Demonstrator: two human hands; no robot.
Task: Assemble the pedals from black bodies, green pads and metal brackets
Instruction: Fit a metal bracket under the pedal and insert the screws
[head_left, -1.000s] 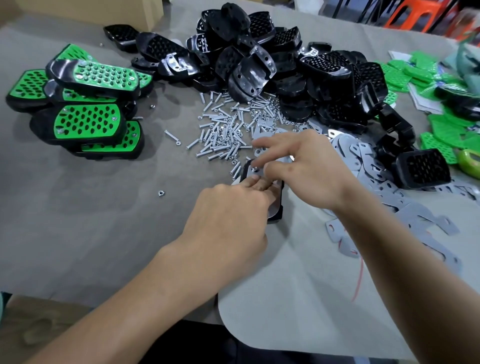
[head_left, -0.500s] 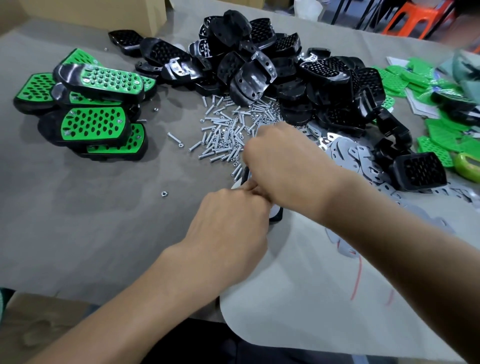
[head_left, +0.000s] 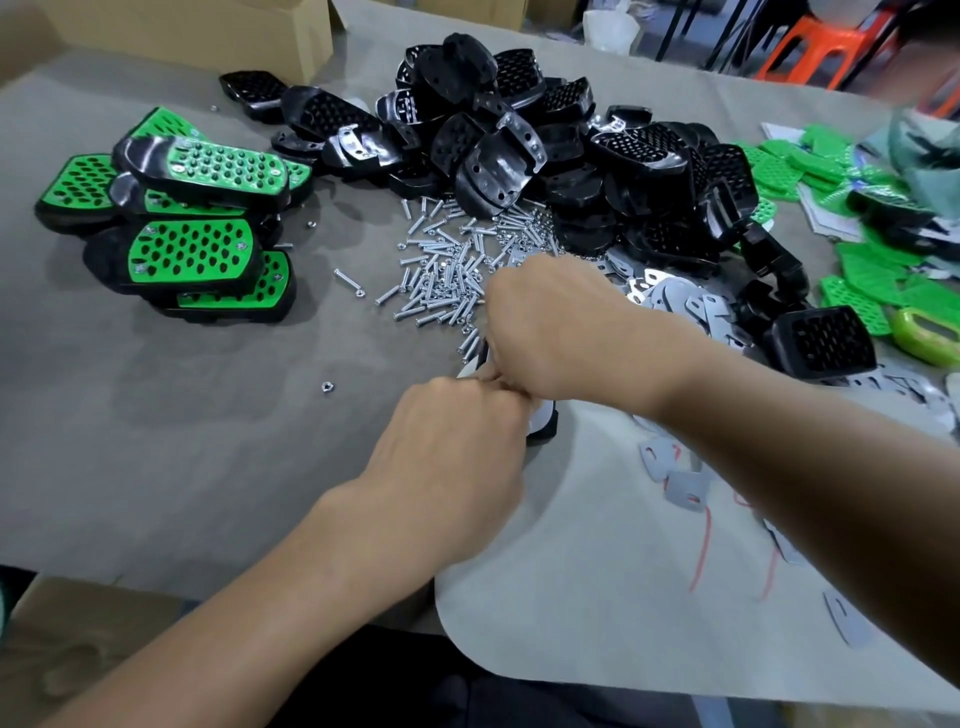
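Note:
A black pedal body (head_left: 543, 428) with a metal bracket on it lies on the grey table, mostly hidden under both hands. My left hand (head_left: 457, 447) grips its near end with curled fingers. My right hand (head_left: 561, 332) curls over its far end, knuckles up and fingertips hidden, touching the left hand's fingers. Behind them are a heap of black bodies (head_left: 571, 156), a spread of screws (head_left: 447, 270), flat metal brackets (head_left: 675, 306) and green pads (head_left: 872, 280) at the right.
Several finished green-and-black pedals (head_left: 192, 249) are stacked at the left. A loose nut (head_left: 327, 386) lies on the table (head_left: 156, 415). More brackets (head_left: 685, 488) lie under my right forearm. A single black body (head_left: 826, 348) sits at the right, and a cardboard box (head_left: 208, 31) at the back left.
My right hand has turned from outstretched, pinching fingers to a curled fist over the body's far end. My left hand has stayed on the near end.

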